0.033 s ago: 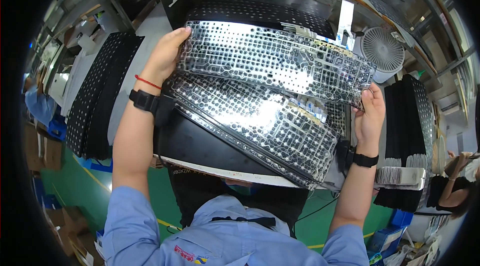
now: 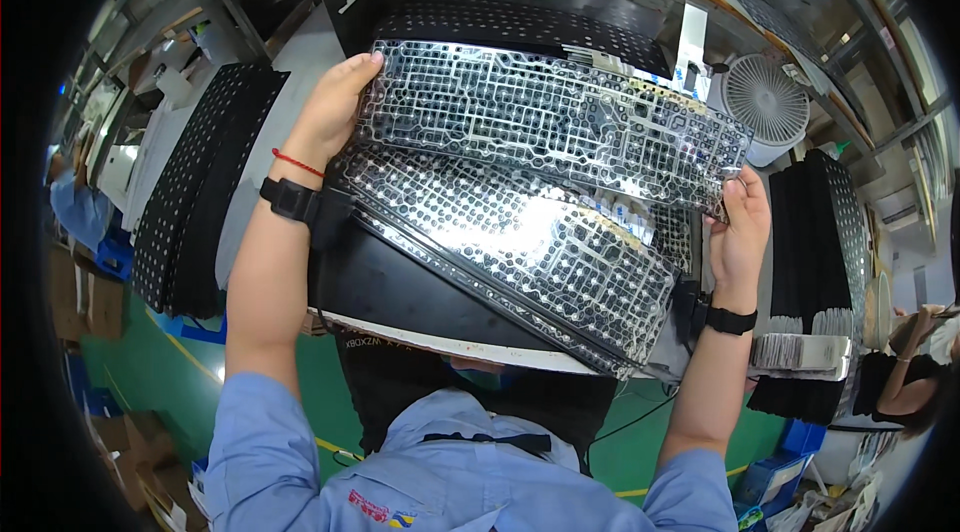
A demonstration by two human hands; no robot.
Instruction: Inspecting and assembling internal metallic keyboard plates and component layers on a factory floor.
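A clear keyboard membrane sheet (image 2: 500,117), covered with dark dots and pale traces, is stretched between my two hands. My left hand (image 2: 343,97) pinches its upper left end, thumb on top. At its lower right corner, my right hand (image 2: 738,207) grips the edge between thumb and fingers. Beneath it, a second membrane sheet (image 2: 590,277) lies slanted on the bench, partly covered by the held one and shining with glare. A long dark strip (image 2: 480,287) runs along the lower sheet's near edge.
Stacks of black dotted sheets stand left (image 2: 190,192) and right (image 2: 815,242); another dotted stack (image 2: 530,27) lies behind. A white fan (image 2: 765,97) is at the back right. A bundle of pale tabs (image 2: 800,352) sits right. Another person's arm (image 2: 905,362) shows far right.
The held membrane sheet has tilted slightly; the bright glare on it has mostly faded, so its traces show more plainly. Both hands keep their grip in nearly the same place.
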